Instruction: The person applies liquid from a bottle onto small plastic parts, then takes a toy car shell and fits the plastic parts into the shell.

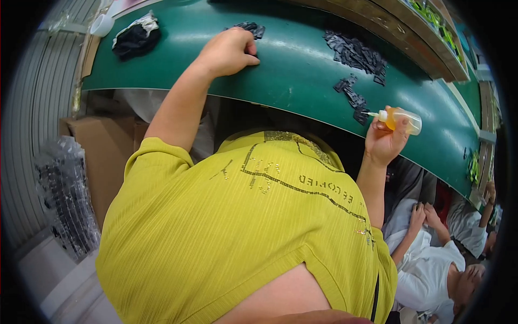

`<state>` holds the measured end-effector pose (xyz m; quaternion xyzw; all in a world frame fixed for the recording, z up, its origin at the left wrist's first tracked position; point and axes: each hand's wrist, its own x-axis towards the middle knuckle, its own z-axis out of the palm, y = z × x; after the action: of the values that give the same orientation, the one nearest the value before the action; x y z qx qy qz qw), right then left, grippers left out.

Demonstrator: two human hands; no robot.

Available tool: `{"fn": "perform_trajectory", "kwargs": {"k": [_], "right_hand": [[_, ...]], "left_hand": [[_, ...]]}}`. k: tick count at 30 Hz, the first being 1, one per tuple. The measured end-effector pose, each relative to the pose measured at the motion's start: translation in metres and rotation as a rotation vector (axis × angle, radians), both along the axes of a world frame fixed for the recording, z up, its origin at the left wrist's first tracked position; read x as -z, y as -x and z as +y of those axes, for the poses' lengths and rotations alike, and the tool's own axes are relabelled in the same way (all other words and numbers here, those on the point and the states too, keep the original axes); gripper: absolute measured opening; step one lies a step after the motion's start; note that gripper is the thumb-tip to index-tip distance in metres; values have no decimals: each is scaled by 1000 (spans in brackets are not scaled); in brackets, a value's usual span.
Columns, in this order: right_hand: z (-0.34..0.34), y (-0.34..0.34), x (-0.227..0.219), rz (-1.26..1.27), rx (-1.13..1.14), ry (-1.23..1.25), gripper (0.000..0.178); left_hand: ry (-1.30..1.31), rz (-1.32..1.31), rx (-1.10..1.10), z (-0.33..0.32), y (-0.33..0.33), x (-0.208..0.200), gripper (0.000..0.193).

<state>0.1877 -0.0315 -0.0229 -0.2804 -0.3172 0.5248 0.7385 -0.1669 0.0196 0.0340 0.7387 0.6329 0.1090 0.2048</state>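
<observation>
In my right hand [384, 141] is a clear squeeze bottle [411, 122] of amber liquid, lying on its side with its thin nozzle pointing left. Close to the nozzle tip, at the table's near edge, is the end of a short row of small black pieces [353, 97]. My left hand [229, 51] rests over the green table [294, 70], its fingers curled down and mostly hidden, so what they hold cannot be made out. Just beyond its knuckles shows a small heap of black pieces [252, 29].
A larger pile of black pieces [356, 51] spreads at the back right. A black and white cloth [137, 38] and a white cup [101, 25] are at the far left. Along the back runs a wooden-edged ledge [399, 38]. A cardboard box [108, 156] stands lower left; a seated person [431, 259] is at right.
</observation>
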Motion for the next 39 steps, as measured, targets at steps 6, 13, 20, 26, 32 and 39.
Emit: {"fn": "perform_trajectory", "kwargs": {"k": [6, 13, 20, 26, 32, 39], "right_hand": [[-3, 1, -4, 17, -1, 20, 20], [-4, 9, -9, 20, -4, 17, 22], [-1, 17, -10, -7, 16, -40, 22], [-1, 26, -9, -65, -6, -119, 21], [-3, 15, -4, -87, 64, -96, 23], [-2, 0, 2, -86, 47, -69, 23]], "left_hand": [[-76, -445, -76, -10, -23, -8, 15], [667, -1150, -111, -26, -103, 6, 13], [737, -1247, -165, -26, -124, 18, 27], [708, -1211, -99, -29, -128, 20, 32], [501, -1063, -98, -31, -108, 17, 26], [-145, -514, -117, -19, -58, 35, 23]]}}
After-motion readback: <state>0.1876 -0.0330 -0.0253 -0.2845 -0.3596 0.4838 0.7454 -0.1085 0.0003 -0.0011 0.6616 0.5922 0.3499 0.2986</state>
